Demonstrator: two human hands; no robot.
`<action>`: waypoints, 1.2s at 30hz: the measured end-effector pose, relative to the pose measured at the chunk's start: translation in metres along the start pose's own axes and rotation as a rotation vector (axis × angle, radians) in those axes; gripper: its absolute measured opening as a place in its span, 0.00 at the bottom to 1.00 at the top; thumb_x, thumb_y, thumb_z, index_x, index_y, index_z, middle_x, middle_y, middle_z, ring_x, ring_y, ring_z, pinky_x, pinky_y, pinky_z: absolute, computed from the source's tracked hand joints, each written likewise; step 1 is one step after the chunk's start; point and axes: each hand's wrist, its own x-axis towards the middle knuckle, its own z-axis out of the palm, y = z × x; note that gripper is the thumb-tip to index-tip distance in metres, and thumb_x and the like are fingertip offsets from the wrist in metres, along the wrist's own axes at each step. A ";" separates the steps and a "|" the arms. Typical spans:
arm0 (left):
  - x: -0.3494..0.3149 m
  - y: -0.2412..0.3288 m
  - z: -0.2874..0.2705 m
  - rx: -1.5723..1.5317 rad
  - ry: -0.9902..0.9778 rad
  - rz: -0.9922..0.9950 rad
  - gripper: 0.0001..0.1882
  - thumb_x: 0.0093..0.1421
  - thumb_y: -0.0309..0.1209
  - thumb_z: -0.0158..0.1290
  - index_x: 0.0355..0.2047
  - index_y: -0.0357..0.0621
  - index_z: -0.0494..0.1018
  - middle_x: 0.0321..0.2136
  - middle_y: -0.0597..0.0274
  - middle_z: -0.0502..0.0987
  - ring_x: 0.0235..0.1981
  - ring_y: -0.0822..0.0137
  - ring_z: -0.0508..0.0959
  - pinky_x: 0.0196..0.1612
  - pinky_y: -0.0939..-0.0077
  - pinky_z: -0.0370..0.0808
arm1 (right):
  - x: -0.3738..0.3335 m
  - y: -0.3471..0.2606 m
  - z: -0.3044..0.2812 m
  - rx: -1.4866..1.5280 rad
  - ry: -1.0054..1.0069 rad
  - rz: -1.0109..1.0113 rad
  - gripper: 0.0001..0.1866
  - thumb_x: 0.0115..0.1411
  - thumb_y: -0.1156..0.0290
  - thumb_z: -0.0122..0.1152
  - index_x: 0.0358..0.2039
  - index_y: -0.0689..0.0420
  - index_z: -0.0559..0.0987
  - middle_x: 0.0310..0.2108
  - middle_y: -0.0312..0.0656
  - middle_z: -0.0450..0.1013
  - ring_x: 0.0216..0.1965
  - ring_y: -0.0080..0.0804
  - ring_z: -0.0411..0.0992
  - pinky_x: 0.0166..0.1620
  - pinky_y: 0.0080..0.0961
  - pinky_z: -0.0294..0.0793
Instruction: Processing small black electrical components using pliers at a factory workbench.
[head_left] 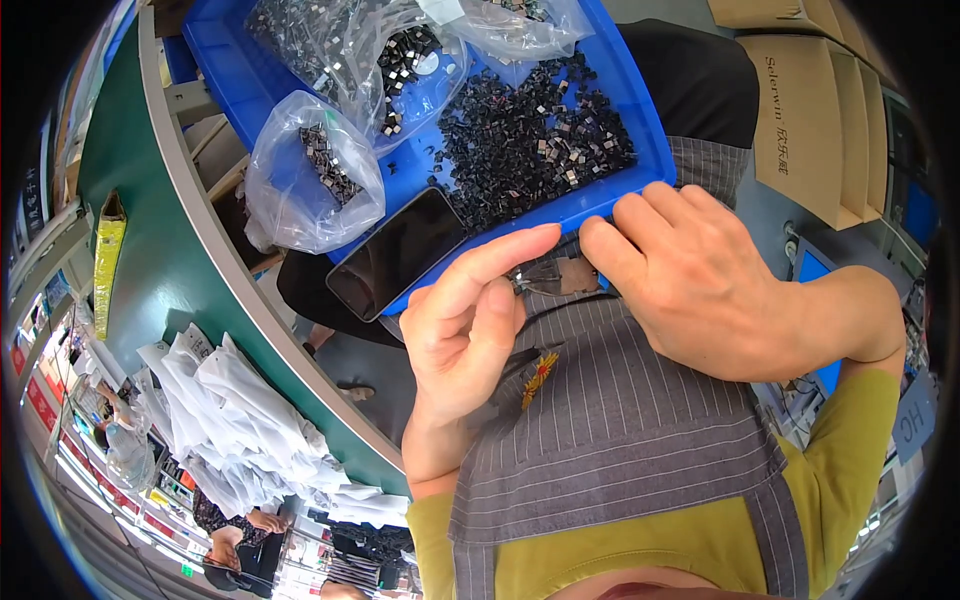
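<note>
My left hand (465, 330) is at the near edge of the blue tray (655, 130), index finger stretched along the rim and thumb bent close to it. My right hand (690, 280) has its fingers curled down at the rim's near right corner. Between the two hands lies a small see-through, glossy thing (545, 278) with a tan patch; its kind is unclear. What the curled fingertips grip is hidden. Inside the tray are many small black parts (500, 150), some with metallic faces. A black smartphone (395, 255) rests across the tray's near left edge.
Clear plastic bags of small parts (315, 175) fill the tray's left and far side. A green curved table (165, 260) at left carries white bags (230, 400) and a yellow strip (108, 265). Cardboard boxes (800, 130) stand at right. Another person (235, 530) sits at lower left.
</note>
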 end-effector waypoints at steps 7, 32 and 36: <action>-0.003 -0.001 0.010 0.127 0.119 0.060 0.16 0.61 0.18 0.42 0.49 0.31 0.71 0.18 0.72 0.69 0.17 0.85 0.62 0.20 0.89 0.58 | 0.002 0.000 0.007 -0.346 0.235 -0.017 0.16 0.45 0.72 0.58 0.37 0.61 0.72 0.25 0.39 0.62 0.27 0.33 0.64 0.31 0.28 0.63; -0.002 -0.008 0.009 0.071 0.124 0.080 0.16 0.62 0.19 0.40 0.50 0.29 0.69 0.16 0.73 0.67 0.17 0.85 0.61 0.20 0.89 0.55 | 0.002 0.002 0.004 -0.020 0.092 0.003 0.11 0.45 0.75 0.57 0.31 0.59 0.69 0.21 0.42 0.67 0.26 0.39 0.70 0.28 0.32 0.67; -0.001 -0.009 0.010 0.056 0.133 0.092 0.17 0.62 0.19 0.40 0.50 0.28 0.68 0.16 0.73 0.67 0.16 0.86 0.61 0.20 0.90 0.55 | 0.002 0.005 0.001 0.320 -0.057 0.017 0.11 0.50 0.76 0.57 0.33 0.61 0.67 0.24 0.50 0.70 0.27 0.49 0.72 0.29 0.40 0.70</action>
